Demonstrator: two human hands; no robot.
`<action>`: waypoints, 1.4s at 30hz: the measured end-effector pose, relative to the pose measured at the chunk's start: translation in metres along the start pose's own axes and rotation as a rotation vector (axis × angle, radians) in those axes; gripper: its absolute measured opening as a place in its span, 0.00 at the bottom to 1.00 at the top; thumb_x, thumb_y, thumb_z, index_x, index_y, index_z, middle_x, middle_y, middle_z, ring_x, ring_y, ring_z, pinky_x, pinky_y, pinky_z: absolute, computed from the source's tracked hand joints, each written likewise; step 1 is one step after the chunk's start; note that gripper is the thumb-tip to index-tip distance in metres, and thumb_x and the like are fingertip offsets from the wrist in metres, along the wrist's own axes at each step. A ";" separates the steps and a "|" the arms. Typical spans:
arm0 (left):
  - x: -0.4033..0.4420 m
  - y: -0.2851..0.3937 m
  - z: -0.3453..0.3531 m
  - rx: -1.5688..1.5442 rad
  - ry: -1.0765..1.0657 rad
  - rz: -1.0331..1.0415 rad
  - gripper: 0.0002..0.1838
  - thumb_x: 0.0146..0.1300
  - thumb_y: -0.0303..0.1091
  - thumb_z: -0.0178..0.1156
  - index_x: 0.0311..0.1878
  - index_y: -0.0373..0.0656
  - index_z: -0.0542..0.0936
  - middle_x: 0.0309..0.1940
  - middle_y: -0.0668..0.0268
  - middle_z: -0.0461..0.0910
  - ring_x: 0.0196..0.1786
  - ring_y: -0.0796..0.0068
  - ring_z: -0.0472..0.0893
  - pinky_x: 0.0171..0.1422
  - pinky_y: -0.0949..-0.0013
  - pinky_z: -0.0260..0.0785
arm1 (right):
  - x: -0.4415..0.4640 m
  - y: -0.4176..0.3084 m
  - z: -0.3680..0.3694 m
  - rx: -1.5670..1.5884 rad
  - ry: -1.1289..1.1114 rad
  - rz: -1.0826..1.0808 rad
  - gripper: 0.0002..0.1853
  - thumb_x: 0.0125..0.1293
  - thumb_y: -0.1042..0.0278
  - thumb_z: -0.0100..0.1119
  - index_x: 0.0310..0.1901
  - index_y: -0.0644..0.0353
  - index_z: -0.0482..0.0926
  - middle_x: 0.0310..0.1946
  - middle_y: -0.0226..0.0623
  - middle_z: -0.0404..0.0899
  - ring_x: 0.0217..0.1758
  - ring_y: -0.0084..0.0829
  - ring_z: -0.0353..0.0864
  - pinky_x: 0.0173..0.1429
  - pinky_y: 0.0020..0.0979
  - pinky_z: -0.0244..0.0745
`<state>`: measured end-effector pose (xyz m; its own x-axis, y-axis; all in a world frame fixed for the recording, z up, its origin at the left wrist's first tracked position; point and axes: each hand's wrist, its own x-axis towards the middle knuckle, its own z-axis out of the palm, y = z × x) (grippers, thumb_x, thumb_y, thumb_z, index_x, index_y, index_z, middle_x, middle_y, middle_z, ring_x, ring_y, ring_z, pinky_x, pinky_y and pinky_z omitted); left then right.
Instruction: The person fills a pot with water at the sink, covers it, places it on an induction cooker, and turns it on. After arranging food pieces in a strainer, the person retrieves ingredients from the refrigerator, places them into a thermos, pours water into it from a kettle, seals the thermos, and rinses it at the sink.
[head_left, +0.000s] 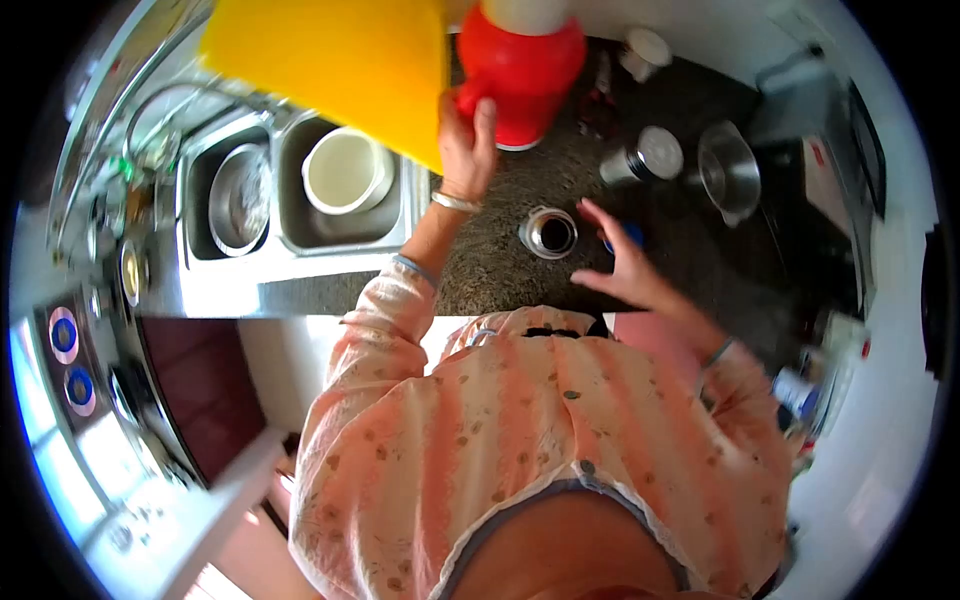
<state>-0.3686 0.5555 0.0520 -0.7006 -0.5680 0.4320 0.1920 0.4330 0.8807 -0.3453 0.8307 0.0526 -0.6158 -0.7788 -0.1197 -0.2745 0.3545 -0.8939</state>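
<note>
My left hand (468, 158) is up at the side of a red thermos jug (522, 75) with a pale top, its fingers and thumb closed about the jug's handle. The jug stands on the dark counter. A large yellow board (330, 65) is just left of that hand. Below the jug, an uncapped steel flask (549, 233) stands upright, its dark mouth facing me. To the flask's right, my right hand (630, 268) is open with fingers and thumb spread, apart from the flask. A blue round thing (625, 236), perhaps a lid, lies partly hidden behind its fingers.
The double sink (405, 205) at left holds a white tub (348, 170) and a metal bowl (240, 200). On the counter's right are a lidded jar (658, 153), a steel pan (729, 172), a white cup (645, 53) and dark red-handled scissors (598, 105).
</note>
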 end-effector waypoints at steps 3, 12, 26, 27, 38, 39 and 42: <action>-0.039 0.003 -0.033 0.363 -0.032 0.207 0.25 0.67 0.37 0.57 0.61 0.34 0.65 0.52 0.45 0.70 0.55 0.47 0.72 0.60 0.56 0.65 | 0.022 0.014 0.041 0.128 0.165 -0.208 0.56 0.48 0.67 0.77 0.73 0.61 0.47 0.71 0.48 0.56 0.74 0.39 0.56 0.74 0.37 0.55; -0.200 0.000 -0.192 0.447 0.138 -0.332 0.24 0.62 0.27 0.60 0.61 0.38 0.67 0.51 0.53 0.69 0.50 0.61 0.75 0.53 0.63 0.72 | 0.079 -0.065 0.098 0.148 0.146 -0.518 0.37 0.46 0.75 0.74 0.59 0.62 0.65 0.56 0.47 0.74 0.59 0.38 0.76 0.63 0.37 0.70; -0.326 -0.034 -0.480 0.473 0.518 -0.708 0.17 0.64 0.28 0.58 0.56 0.39 0.71 0.49 0.58 0.72 0.39 0.71 0.80 0.40 0.70 0.76 | 0.228 -0.156 0.267 0.098 0.241 -0.437 0.27 0.52 0.64 0.74 0.51 0.65 0.72 0.44 0.38 0.77 0.46 0.29 0.78 0.52 0.32 0.73; -0.328 -0.032 -0.498 0.484 0.515 -0.704 0.17 0.64 0.28 0.58 0.56 0.39 0.71 0.49 0.58 0.72 0.39 0.71 0.80 0.40 0.70 0.76 | 0.243 -0.145 0.277 0.031 0.220 -0.413 0.27 0.52 0.65 0.74 0.51 0.65 0.72 0.44 0.38 0.78 0.46 0.29 0.78 0.52 0.32 0.73; -0.229 -0.047 -0.523 0.374 0.260 -0.471 0.27 0.58 0.32 0.66 0.60 0.42 0.68 0.53 0.57 0.71 0.49 0.64 0.78 0.52 0.64 0.73 | 0.277 -0.207 0.354 0.123 0.288 -0.430 0.25 0.54 0.65 0.73 0.51 0.63 0.73 0.43 0.34 0.78 0.44 0.26 0.78 0.51 0.30 0.74; -0.207 -0.039 -0.517 0.343 0.198 -0.448 0.31 0.56 0.33 0.68 0.62 0.42 0.67 0.54 0.55 0.71 0.54 0.61 0.76 0.56 0.62 0.72 | 0.272 -0.217 0.363 0.267 0.282 -0.389 0.25 0.54 0.65 0.73 0.51 0.63 0.73 0.44 0.33 0.78 0.44 0.25 0.78 0.51 0.30 0.73; -0.147 -0.040 -0.498 0.411 0.085 -0.211 0.41 0.49 0.35 0.73 0.66 0.41 0.63 0.59 0.53 0.69 0.60 0.53 0.71 0.65 0.58 0.65 | 0.269 -0.230 0.393 0.392 0.153 -0.339 0.24 0.53 0.65 0.74 0.50 0.61 0.74 0.43 0.32 0.78 0.43 0.24 0.78 0.50 0.29 0.74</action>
<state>0.0687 0.2729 0.0500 -0.6330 -0.7213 0.2810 -0.2488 0.5333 0.8085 -0.1575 0.3358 0.0562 -0.6496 -0.7210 0.2414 -0.1981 -0.1460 -0.9692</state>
